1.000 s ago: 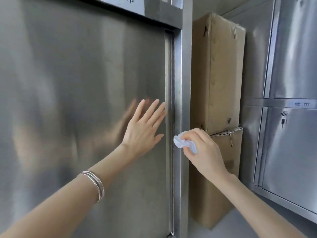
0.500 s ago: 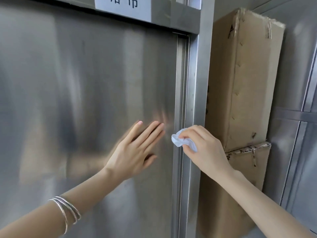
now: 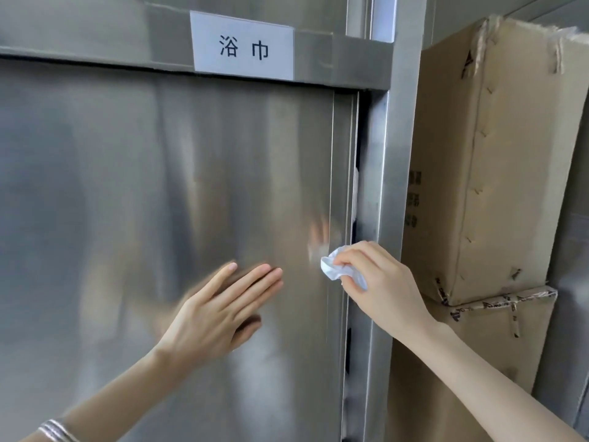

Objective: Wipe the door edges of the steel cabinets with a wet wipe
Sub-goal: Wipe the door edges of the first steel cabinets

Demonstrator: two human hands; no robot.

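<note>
From the head view, a brushed steel cabinet door [image 3: 159, 202] fills the left and middle of the picture, its surface streaked with dull reflections of the arms. A horizontal steel rail runs over it and carries a white label [image 3: 242, 47] printed with two dark characters. The door's right edge [image 3: 342, 186] is a narrow vertical strip, and a thin dark gap separates it from the upright frame post [image 3: 393, 186] just beside it. The left hand [image 3: 210, 314] lies flat against the door face, its fingers [image 3: 255, 279] straight and close together, holding nothing; thin silver bangles [image 3: 57, 430] ring that wrist at the lower left corner. The right hand [image 3: 382, 282] pinches a crumpled white wet wipe [image 3: 334, 266] in curled fingers [image 3: 353, 256] and holds it against the door edge, at about mid-height of the picture. Right of the post, a tall, worn cardboard box [image 3: 510, 154] stands on a second taped box [image 3: 478, 346], close to the cabinet's side. More steel panelling [image 3: 570, 314] shows at the far right.
</note>
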